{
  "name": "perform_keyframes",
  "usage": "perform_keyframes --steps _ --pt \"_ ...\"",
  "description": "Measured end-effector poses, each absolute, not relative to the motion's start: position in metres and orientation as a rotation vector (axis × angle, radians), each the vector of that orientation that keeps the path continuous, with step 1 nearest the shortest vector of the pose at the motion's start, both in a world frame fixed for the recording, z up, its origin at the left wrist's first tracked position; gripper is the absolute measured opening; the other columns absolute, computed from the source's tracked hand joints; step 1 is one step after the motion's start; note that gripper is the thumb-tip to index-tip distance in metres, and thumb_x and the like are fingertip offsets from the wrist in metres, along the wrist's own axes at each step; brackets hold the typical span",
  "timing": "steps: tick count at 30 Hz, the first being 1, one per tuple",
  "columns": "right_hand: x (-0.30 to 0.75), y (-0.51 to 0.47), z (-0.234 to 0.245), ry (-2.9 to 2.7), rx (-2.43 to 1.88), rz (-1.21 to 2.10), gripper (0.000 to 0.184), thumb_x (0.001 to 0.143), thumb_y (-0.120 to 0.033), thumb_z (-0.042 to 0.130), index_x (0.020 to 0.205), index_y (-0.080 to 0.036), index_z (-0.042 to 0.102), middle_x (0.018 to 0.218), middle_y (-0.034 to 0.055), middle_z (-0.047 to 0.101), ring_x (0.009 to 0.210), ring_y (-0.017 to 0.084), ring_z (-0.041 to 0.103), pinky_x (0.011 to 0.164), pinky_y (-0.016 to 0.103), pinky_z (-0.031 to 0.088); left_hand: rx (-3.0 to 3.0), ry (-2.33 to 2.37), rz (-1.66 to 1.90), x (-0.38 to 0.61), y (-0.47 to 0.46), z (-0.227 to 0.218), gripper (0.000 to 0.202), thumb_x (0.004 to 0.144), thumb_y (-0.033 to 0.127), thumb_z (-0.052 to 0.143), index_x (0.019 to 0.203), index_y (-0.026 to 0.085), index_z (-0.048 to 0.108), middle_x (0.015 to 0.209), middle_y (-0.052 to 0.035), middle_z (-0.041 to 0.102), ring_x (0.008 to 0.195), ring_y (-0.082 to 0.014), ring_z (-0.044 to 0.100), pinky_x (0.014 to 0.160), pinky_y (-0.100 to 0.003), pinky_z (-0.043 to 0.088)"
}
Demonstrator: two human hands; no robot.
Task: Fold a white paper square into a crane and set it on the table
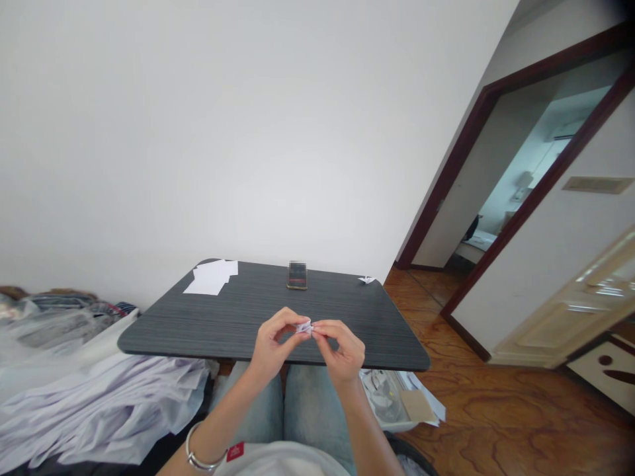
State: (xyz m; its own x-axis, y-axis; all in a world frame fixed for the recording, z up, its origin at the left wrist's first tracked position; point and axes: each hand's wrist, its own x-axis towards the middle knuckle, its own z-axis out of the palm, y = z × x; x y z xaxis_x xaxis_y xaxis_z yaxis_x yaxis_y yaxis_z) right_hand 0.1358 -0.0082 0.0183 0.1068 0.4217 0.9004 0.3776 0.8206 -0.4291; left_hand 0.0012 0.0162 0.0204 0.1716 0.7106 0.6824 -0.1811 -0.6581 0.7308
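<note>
A small folded piece of white paper (304, 327) is held up over the near edge of the dark table (248, 317). My left hand (276, 340) pinches it from the left between thumb and forefinger. From the other side, the thumb and fingertips of my right hand (342, 344) close on it too. The fingertips hide part of the paper, so its exact shape cannot be made out. Several white paper sheets (207, 277) lie overlapping at the table's far left. Another folded paper piece (366, 280) rests at the far right corner.
A phone (297, 274) stands upright on the table's far side, by the white wall (297, 132). Pale cloth (119, 403) is heaped at the left. Below the table's right end sits a white bin (389, 400) with papers and other items. A doorway opens at the right.
</note>
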Motion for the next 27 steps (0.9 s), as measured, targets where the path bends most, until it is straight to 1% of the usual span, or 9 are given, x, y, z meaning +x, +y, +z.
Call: perform_keyframes --steps 8,13,20,27 --pt "0.1340 -0.0102 0.0223 -1.483 -0.697 0.106 0.014 0.070 -0.007 0.057 0.073 -0.020 0.062 0.070 0.0041 0.065 0.066 0.017 0.061 0.058 0.029 0.051 1.814 0.522 1.586 -0.0003 0.0168 0.0191 0.016 0.070 0.015 0.063 0.086 0.016 0.064 0.073 -0.0036 0.056 0.068 -0.0138 0.054 0.061 -0.025 0.046" --pt "0.1326 -0.0109 0.0229 -1.469 -0.681 0.136 0.015 0.068 -0.005 0.058 0.071 -0.019 0.062 0.070 0.0035 0.065 0.064 0.016 0.061 0.058 0.029 0.050 1.813 0.528 1.588 0.0002 0.0160 0.0208 0.015 0.069 0.015 0.063 0.085 0.016 0.064 0.073 -0.0033 0.057 0.068 -0.0138 0.054 0.061 -0.025 0.045" --pt "0.1330 -0.0093 0.0225 -1.441 -0.660 0.120 0.015 0.068 -0.006 0.059 0.070 -0.021 0.063 0.067 0.0027 0.065 0.063 0.016 0.061 0.057 0.030 0.050 1.789 0.497 1.575 0.0001 0.0158 0.0198 0.016 0.069 0.014 0.064 0.085 0.016 0.064 0.073 -0.0035 0.056 0.067 -0.0132 0.053 0.060 -0.024 0.045" --pt "0.1312 -0.0137 0.0285 -1.423 -0.682 0.196 0.015 0.068 -0.006 0.058 0.067 -0.020 0.062 0.068 0.0030 0.064 0.063 0.017 0.061 0.058 0.031 0.049 1.784 0.505 1.571 0.0004 0.0158 0.0198 0.016 0.069 0.015 0.063 0.085 0.016 0.064 0.072 -0.0035 0.056 0.067 -0.0135 0.053 0.060 -0.025 0.045"
